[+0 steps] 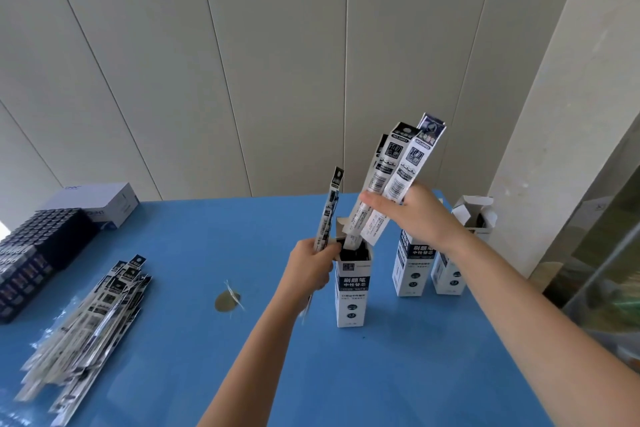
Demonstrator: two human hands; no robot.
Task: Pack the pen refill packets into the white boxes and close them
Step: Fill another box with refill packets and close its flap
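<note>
Packing was part done. A pile of packets (86, 315) lay unpacked at left. The left hand (311, 267) gripped one packet (330, 211) beside the open front box (353, 288). The right hand (415, 215) clamped a bundle (398, 177) of at least three, its lower ends entering that box. Two further boxes (412, 267) stood at right; none was seen closed

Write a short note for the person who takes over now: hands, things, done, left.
Left hand grips one refill packet beside the open front box. Right hand holds a packet bundle, lower ends at that box's mouth. Loose packet pile lies left on the blue table. Further right: far box open, middle box top hidden. Done: none seen closed. Left: fill and close.
</note>
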